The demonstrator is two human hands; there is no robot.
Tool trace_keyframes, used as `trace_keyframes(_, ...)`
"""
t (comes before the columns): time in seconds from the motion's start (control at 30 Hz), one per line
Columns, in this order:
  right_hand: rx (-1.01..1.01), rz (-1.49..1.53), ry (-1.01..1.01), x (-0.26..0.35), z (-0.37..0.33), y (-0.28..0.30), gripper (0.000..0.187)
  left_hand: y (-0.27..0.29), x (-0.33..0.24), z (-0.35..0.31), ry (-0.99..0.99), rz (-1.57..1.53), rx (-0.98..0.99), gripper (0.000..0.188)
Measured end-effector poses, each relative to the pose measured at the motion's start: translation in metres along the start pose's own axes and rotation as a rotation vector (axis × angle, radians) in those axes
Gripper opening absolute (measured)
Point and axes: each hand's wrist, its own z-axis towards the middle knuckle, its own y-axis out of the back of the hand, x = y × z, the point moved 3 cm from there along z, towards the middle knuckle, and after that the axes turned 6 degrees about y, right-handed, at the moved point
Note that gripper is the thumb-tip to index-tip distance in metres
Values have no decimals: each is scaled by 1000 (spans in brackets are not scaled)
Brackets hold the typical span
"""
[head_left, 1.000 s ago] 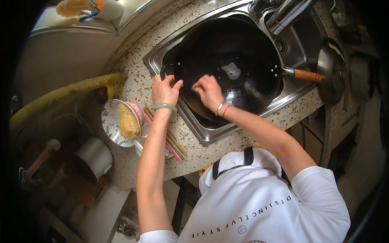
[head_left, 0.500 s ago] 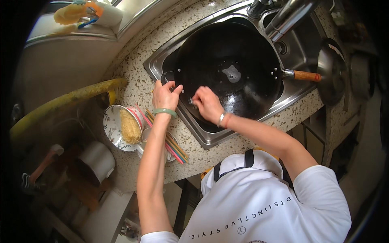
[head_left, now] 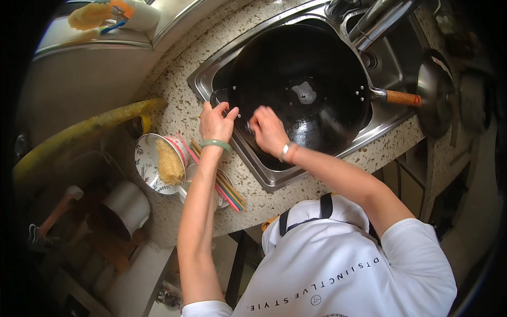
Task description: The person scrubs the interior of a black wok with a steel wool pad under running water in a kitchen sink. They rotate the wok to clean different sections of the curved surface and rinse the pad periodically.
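The black wok [head_left: 301,58] takes up the upper middle of the frame, sitting over the metal sink [head_left: 268,182], its wooden handle [head_left: 403,98] pointing to the right. A small whitish puddle [head_left: 304,93] lies in its bottom, with a few droplets about it. Left of centre, on the speckled counter [head_left: 253,182], a patterned bowl [head_left: 147,165] is tilted, a yellowish fibrous scrubber [head_left: 170,164] in it. Just beside it lie coloured sticks [head_left: 229,191], partly behind the left forearm. A pale pot [head_left: 127,206] leans at the lower left; a white cup [head_left: 143,15] stands at the upper left.

The hands are apart. The left hand [head_left: 215,124], palm down, is at the wok's left rim by the loop handle [head_left: 213,98], its thumb and fingers spread; whether it grips cannot be told. The right hand [head_left: 269,132] bends over the wok's lower-left wall, blurred fingers curled round a small grey thing [head_left: 248,127], its forearm slanting in from the lower right.
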Motion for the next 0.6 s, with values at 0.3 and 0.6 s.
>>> trace_keyframes(0.3, -11, 31, 0, 6, -2, -1, 11, -2, 7, -1, -4, -40, -13, 36)
trace_keyframes(0.6, -193, -38, -101, -34, 68, 10, 16, -2, 9, 0, -22, -41, -28, 37)
